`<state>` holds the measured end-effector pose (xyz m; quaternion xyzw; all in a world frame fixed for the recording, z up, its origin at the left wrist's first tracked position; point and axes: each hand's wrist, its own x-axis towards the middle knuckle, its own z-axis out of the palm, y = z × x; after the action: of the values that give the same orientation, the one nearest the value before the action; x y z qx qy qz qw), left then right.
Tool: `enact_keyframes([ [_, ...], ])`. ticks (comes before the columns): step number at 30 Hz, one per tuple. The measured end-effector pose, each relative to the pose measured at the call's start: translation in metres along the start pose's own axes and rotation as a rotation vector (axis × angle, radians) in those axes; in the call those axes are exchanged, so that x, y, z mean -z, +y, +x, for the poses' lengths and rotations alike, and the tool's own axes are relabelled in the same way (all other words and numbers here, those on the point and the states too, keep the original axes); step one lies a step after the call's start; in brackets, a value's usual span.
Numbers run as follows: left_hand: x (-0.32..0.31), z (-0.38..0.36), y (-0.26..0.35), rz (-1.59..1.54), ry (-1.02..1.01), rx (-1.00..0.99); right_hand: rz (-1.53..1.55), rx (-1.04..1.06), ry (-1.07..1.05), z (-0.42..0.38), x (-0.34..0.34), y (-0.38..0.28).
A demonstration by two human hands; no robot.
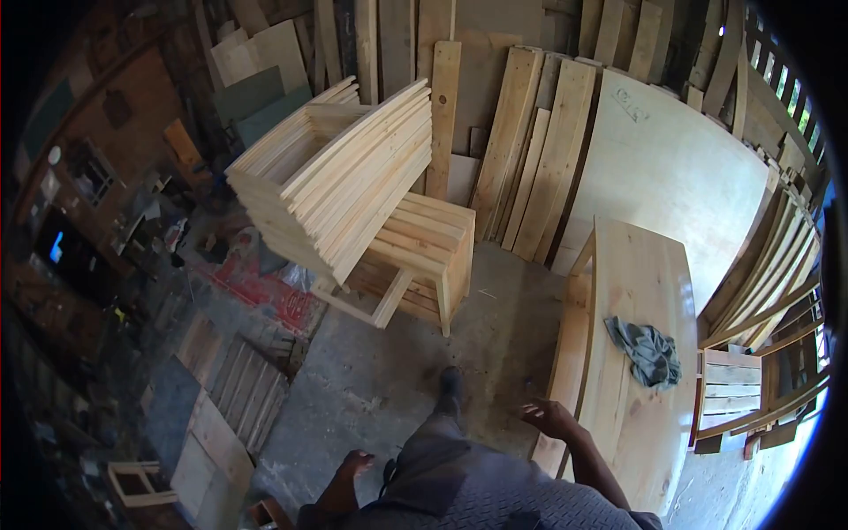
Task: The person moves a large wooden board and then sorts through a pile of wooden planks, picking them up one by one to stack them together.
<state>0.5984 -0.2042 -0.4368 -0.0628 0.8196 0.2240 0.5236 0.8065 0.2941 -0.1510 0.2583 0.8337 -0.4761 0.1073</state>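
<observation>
Both hands hung empty with fingers loosely spread: the left hand (pixel 353 465) low beside the thigh, the right hand (pixel 549 415) just beside the near edge of the long wooden bench (pixel 649 291). Ahead of the right hand, a grey cloth (pixel 649 352) lay crumpled on the bench top; it looked soft and light, easily pinched anywhere along a fold.

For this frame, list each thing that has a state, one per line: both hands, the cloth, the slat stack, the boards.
left hand: open, holds nothing, beside the leg.
right hand: open, fingers spread, at the tabletop's edge; contact unclear.
wooden table: upright, bare wood.
grey cloth: crumpled, lying on the table.
slat stack: piled on a wooden frame.
boards: leaning upright against the wall.
</observation>
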Motion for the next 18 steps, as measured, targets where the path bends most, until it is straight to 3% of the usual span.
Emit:
enact_keyframes([
  [1,0.011,-0.002,0.055,-0.107,-0.05,0.066,0.013,-0.008,0.002,0.022,0.013,0.008],
  [2,0.024,0.015,0.1,-0.081,-0.114,0.005,-0.005,-0.049,0.052,0.041,0.029,0.022],
  [3,0.037,0.041,0.143,-0.055,-0.181,-0.057,-0.026,-0.091,0.103,0.06,0.046,0.03],
  [4,0.047,0.117,0.158,-0.17,-0.416,-0.247,-0.092,-0.158,0.135,0.075,0.062,0.036],
  [5,0.064,0.132,0.227,0.538,-0.432,-0.721,-0.1,-0.169,0.127,0.088,0.082,0.041],
  [6,0.077,0.112,0.296,0.407,-0.393,-0.65,-0.005,-0.204,0.183,0.098,0.098,0.047],
  [7,0.088,0.104,0.36,0.086,-0.439,-0.582,0.102,-0.24,0.238,0.11,0.109,0.051],
  [9,0.112,0.034,0.51,0.147,-0.406,-0.677,0.155,-0.252,0.284,0.13,0.146,0.048],
  [12,0.127,-0.003,0.666,0.07,-0.441,-0.821,0.263,-0.311,0.371,0.172,0.188,0.08],
  [15,0.128,-0.002,0.79,0.152,-0.324,-0.831,0.344,-0.335,0.391,0.227,0.245,0.091],
  [17,0.114,0.016,0.85,0.058,-0.178,-1.012,0.354,-0.326,0.376,0.272,0.285,0.105],
  [18,0.101,0.038,0.875,0.059,-0.175,-1.012,0.354,-0.31,0.365,0.296,0.309,0.115],
])
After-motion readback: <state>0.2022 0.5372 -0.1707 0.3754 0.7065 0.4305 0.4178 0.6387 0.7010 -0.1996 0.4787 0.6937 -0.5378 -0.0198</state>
